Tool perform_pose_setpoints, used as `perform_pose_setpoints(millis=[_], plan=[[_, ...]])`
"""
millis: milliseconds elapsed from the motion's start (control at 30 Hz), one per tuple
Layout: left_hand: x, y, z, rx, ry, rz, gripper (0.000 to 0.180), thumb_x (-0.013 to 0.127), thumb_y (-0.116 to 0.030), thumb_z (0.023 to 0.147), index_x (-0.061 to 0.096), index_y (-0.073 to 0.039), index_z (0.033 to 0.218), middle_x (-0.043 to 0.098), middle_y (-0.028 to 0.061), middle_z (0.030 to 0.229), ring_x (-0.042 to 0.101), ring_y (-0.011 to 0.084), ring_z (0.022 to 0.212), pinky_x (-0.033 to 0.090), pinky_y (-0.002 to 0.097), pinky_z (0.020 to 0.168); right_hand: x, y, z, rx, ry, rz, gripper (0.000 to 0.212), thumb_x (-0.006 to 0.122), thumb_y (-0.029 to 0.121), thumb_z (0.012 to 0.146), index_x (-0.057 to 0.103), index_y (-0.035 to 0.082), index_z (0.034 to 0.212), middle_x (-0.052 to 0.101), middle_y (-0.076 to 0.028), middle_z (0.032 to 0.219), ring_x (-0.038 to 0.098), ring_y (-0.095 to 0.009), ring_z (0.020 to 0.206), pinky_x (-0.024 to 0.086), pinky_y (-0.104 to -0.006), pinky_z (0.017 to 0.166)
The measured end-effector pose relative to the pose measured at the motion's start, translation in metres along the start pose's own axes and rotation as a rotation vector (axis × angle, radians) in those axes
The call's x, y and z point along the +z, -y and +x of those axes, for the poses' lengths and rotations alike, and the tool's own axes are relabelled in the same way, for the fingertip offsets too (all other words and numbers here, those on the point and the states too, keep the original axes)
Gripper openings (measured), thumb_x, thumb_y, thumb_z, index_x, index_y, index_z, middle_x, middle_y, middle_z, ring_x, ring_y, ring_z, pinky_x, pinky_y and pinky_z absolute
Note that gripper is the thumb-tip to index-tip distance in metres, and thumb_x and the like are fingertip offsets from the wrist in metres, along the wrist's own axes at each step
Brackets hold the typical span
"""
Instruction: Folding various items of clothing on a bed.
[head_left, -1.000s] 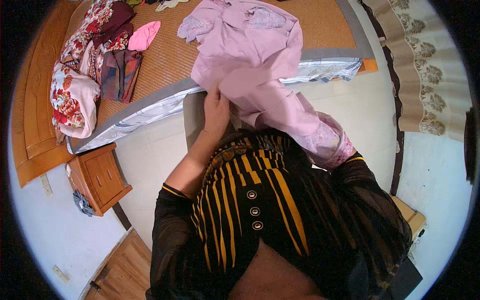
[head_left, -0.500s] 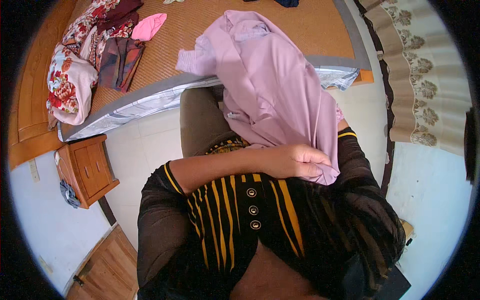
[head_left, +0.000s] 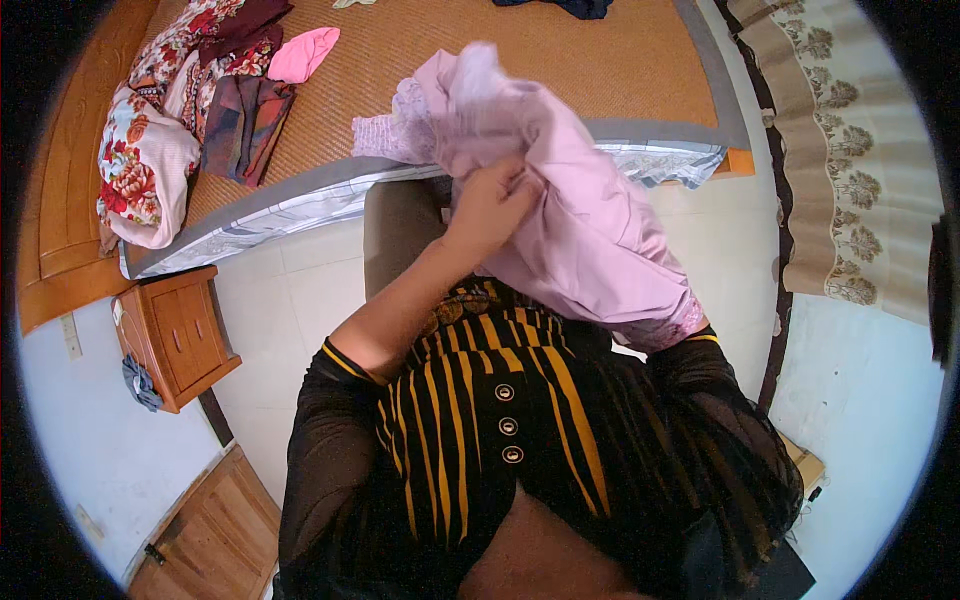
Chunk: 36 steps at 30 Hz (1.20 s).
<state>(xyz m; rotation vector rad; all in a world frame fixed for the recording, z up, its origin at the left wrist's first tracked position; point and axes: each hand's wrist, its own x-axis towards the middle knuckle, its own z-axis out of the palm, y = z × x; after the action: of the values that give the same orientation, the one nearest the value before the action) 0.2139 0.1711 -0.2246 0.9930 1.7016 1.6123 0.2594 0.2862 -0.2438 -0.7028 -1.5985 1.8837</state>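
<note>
A pale pink garment (head_left: 600, 215) with lace trim hangs in front of me, above my lap and over the near edge of the bed. My left hand (head_left: 495, 200) is closed on a fold in the garment's middle. My right forearm runs up into the cloth, where a lacy edge (head_left: 683, 325) surrounds it. The garment covers my right hand, so its fingers cannot be seen. At the upper left of the cloth a gathered lilac cuff (head_left: 390, 138) lies against the bed. The garment's far end is blurred.
On the woven bed mat (head_left: 400, 60) lie a floral cloth (head_left: 140, 175), a folded plaid cloth (head_left: 245, 130), a bright pink cloth (head_left: 303, 55) and a dark cloth (head_left: 570, 5). A wooden nightstand (head_left: 185, 340) stands at left, a patterned curtain (head_left: 830, 150) at right.
My left hand has moved up and left from the garment's lower right edge to a fold in its middle. The lace edge around my right forearm now shows more.
</note>
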Motion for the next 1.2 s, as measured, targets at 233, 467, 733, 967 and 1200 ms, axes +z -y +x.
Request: perform_pose_setpoints(millis=[233,467,733,967,1200], plan=[[0.008,-0.024,-0.014,-0.169,0.529,0.077,0.021,0.051,-0.020,0.082,0.052,0.001,0.084,0.055,0.0110,0.073,0.052,0.0161,0.068,0.042,0.0310,0.063,0.002,-0.003,0.004,-0.034,-0.035,0.137,0.040,0.051,0.020,0.082,0.046,0.002,0.117,0.058,-0.011,0.095,0.051,-0.017,0.106,0.046,-0.0318,0.084],[0.026,0.011,-0.032,-0.047,0.920,-0.215,0.027,0.046,-0.027,0.084,0.054,-0.002,0.088,0.055,0.0083,0.081,0.051,0.0140,0.077,0.041,0.0282,0.071,-0.019,0.003,0.016,-0.301,0.447,-0.698,0.037,0.046,0.020,0.085,0.048,0.003,0.118,0.056,-0.012,0.111,0.051,-0.021,0.107,0.042,-0.0338,0.091],[-0.128,-0.058,0.111,-0.329,-0.180,-0.487,0.035,0.043,-0.021,0.089,0.047,-0.005,0.120,0.057,0.0104,0.105,0.056,0.0209,0.093,0.045,0.0350,0.084,-0.154,0.045,-0.073,0.269,0.572,-0.069,0.037,0.042,0.022,0.087,0.047,0.004,0.120,0.054,-0.011,0.115,0.049,-0.021,0.109,0.039,-0.0346,0.095],[-0.148,0.026,0.130,0.387,-0.257,0.579,0.042,0.059,-0.024,0.081,0.050,0.000,0.115,0.053,0.0115,0.113,0.050,0.0182,0.102,0.040,0.0302,0.087,-0.103,0.013,0.003,0.723,0.636,0.546,0.037,0.039,0.024,0.089,0.046,0.005,0.121,0.052,-0.010,0.119,0.047,-0.022,0.111,0.036,-0.0353,0.097],[-0.034,0.002,0.014,0.453,-0.026,0.598,0.036,0.064,-0.021,0.074,0.055,-0.004,0.105,0.048,0.0163,0.116,0.044,0.0335,0.110,0.035,0.0386,0.094,-0.082,0.039,0.017,0.621,0.506,0.819,0.038,0.037,0.028,0.090,0.053,0.002,0.112,0.058,-0.013,0.108,0.058,-0.024,0.095,0.046,-0.0395,0.087]])
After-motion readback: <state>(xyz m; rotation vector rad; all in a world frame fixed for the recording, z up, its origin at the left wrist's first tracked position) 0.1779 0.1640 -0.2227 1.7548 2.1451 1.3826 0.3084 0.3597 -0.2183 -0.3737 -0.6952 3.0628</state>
